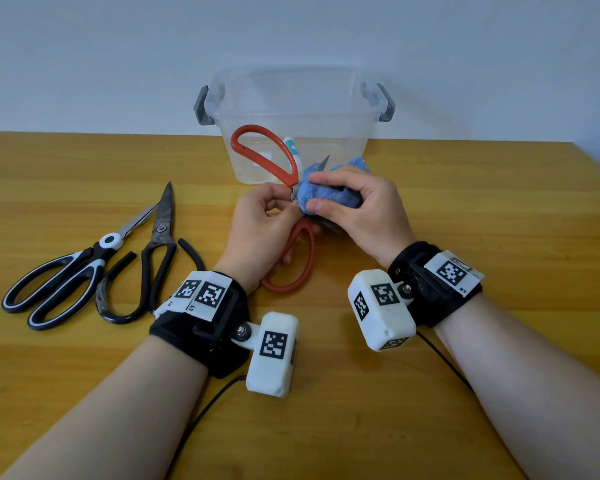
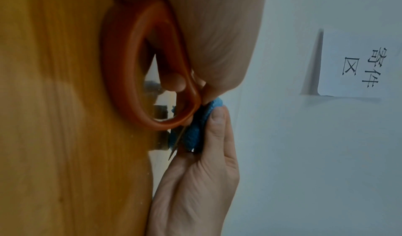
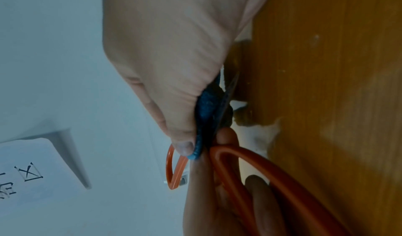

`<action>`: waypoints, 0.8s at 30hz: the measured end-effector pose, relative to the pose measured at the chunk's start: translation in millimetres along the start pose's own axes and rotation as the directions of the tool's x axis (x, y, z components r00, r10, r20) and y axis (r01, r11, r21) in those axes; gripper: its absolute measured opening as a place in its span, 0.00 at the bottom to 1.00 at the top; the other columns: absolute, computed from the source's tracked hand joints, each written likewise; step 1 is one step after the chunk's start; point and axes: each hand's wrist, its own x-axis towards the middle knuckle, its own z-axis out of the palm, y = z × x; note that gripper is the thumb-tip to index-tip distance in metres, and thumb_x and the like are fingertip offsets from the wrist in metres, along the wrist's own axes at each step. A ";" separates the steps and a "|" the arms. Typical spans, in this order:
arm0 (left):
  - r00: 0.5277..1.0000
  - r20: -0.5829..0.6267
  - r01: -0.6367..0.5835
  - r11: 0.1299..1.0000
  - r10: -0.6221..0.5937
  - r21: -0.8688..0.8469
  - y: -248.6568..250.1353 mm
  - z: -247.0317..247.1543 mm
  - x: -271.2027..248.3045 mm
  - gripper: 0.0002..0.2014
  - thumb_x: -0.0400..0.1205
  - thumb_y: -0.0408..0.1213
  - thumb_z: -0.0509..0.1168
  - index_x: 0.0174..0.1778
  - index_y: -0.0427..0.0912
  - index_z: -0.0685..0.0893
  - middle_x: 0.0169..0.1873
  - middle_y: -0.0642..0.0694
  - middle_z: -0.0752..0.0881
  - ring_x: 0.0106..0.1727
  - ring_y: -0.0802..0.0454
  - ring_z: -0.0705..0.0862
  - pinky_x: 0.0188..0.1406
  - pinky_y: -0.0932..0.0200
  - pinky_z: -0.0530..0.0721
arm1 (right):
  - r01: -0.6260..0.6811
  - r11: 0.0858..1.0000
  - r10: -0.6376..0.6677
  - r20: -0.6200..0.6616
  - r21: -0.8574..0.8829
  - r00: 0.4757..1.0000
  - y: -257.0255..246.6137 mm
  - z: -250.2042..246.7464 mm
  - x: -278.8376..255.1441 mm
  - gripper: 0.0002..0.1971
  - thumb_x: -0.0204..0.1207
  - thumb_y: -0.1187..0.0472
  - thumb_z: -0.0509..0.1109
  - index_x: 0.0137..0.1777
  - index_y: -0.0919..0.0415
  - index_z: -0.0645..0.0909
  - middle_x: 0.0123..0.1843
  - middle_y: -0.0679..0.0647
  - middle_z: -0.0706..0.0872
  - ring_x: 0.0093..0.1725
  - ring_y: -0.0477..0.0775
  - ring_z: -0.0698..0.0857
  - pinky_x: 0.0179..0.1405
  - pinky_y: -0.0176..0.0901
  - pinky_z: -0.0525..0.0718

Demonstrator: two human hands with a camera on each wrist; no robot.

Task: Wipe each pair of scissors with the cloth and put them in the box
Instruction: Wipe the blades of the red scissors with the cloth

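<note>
My left hand (image 1: 267, 216) grips the red-handled scissors (image 1: 274, 157) near the pivot, with a finger through the lower red loop (image 2: 130, 68). One loop stands up in front of the box, the other (image 1: 302, 265) hangs toward me. My right hand (image 1: 354, 206) pinches the blue cloth (image 1: 326, 195) around the blades; only a grey blade tip (image 1: 324, 162) pokes out above it. The clear plastic box (image 1: 357, 133) with grey clips stands behind my hands. In the right wrist view my thumb (image 3: 182, 143) presses the cloth (image 3: 206, 105) onto the blade.
Two more pairs of scissors lie on the wooden table (image 1: 465, 202) to the left: a black-and-white-handled pair (image 1: 73, 271) and an all-black pair (image 1: 153, 258). A small white and teal item (image 1: 291, 147) shows inside the box. A pale wall rises behind.
</note>
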 end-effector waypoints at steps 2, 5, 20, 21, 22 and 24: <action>1.000 -0.001 -0.003 1.000 0.003 0.019 -0.1 0.0 0.1 0.08 0.88 0.36 0.69 0.58 0.35 0.83 0.37 0.36 0.93 0.14 0.47 0.75 0.14 0.60 0.72 | 0.007 1.000 -0.007 0.037 -0.019 0.999 1.6 -0.4 -0.1 0.15 0.72 0.58 0.84 0.58 0.54 0.91 0.51 0.51 0.89 0.53 0.43 0.87 0.57 0.33 0.80; 1.000 -0.002 0.000 0.999 0.000 0.041 -0.1 -1.0 0.9 0.09 0.88 0.36 0.69 0.59 0.34 0.83 0.40 0.33 0.92 0.15 0.47 0.76 0.15 0.58 0.72 | 0.008 1.000 -0.006 0.094 -0.023 0.996 2.2 0.0 -0.1 0.13 0.73 0.58 0.83 0.57 0.53 0.91 0.51 0.53 0.89 0.54 0.47 0.87 0.58 0.37 0.82; 0.997 0.058 -0.046 0.997 0.043 0.054 1.5 1.7 -3.8 0.06 0.88 0.31 0.67 0.58 0.34 0.78 0.45 0.28 0.90 0.18 0.59 0.84 0.10 0.64 0.72 | -0.108 0.994 0.109 -0.219 0.016 0.970 5.3 -3.1 2.4 0.04 0.73 0.61 0.82 0.42 0.51 0.90 0.41 0.43 0.89 0.44 0.37 0.86 0.48 0.30 0.80; 0.998 0.045 -0.041 0.997 0.038 0.059 0.4 1.7 -2.7 0.08 0.88 0.31 0.67 0.59 0.32 0.78 0.46 0.28 0.90 0.18 0.59 0.84 0.10 0.63 0.72 | -0.092 0.996 0.091 -0.111 -0.004 0.990 3.8 -1.7 0.9 0.03 0.73 0.61 0.82 0.43 0.53 0.92 0.42 0.46 0.90 0.46 0.40 0.86 0.50 0.32 0.81; 0.999 0.039 -0.036 0.997 0.034 0.066 -0.6 1.3 -1.8 0.09 0.88 0.31 0.67 0.61 0.30 0.79 0.45 0.29 0.90 0.17 0.59 0.83 0.10 0.63 0.73 | -0.081 0.997 0.080 -0.037 -0.020 0.996 3.6 -0.9 0.6 0.03 0.72 0.61 0.83 0.45 0.54 0.93 0.42 0.48 0.90 0.46 0.42 0.87 0.51 0.33 0.81; 0.998 0.056 -0.041 0.996 0.036 0.082 -0.8 0.0 -1.5 0.11 0.88 0.31 0.68 0.62 0.28 0.79 0.42 0.32 0.91 0.18 0.59 0.83 0.10 0.63 0.73 | -0.098 0.995 0.098 -0.024 -0.008 0.995 3.6 -0.6 1.7 0.03 0.72 0.61 0.83 0.45 0.55 0.93 0.41 0.47 0.90 0.45 0.40 0.87 0.50 0.31 0.81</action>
